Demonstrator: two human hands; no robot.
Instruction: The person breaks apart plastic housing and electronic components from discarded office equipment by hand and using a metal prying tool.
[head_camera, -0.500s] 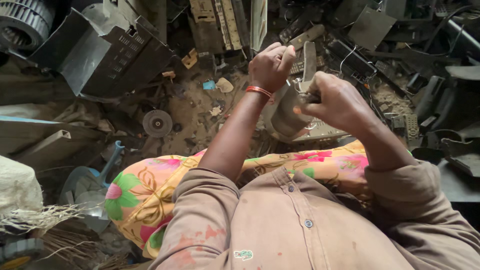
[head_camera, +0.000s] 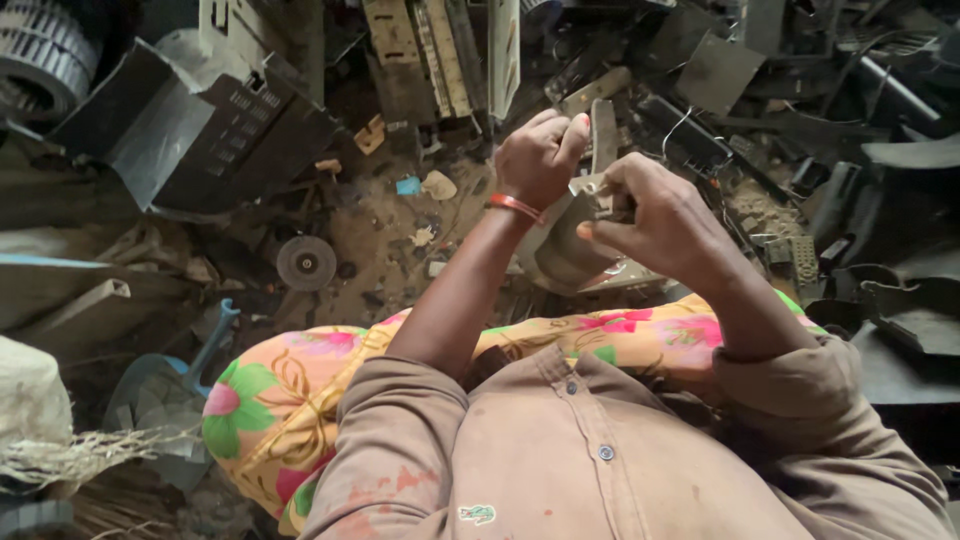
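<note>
My left hand (head_camera: 540, 155), with a red band at the wrist, is closed around the top of a grey, rounded metal scrap part (head_camera: 560, 250) held up in front of me. My right hand (head_camera: 655, 215) grips the same part from the right, fingers pinched on a small pale piece at its upper edge. A narrow metal strip (head_camera: 603, 135) stands up between the two hands. Below the hands lie my brown shirt and a flowered cloth (head_camera: 300, 390) over my lap.
Dirt ground is strewn with scrap: a dark louvred casing (head_camera: 215, 125) at upper left, a small round disc (head_camera: 306, 262), flat metal bars (head_camera: 440, 60) at the top, dark plastic and metal pieces (head_camera: 880, 220) on the right, a blue dustpan (head_camera: 180, 380) and straw broom (head_camera: 80, 455) at lower left.
Both hands have stayed on the grey part; the fingers have shifted slightly at its top edge.
</note>
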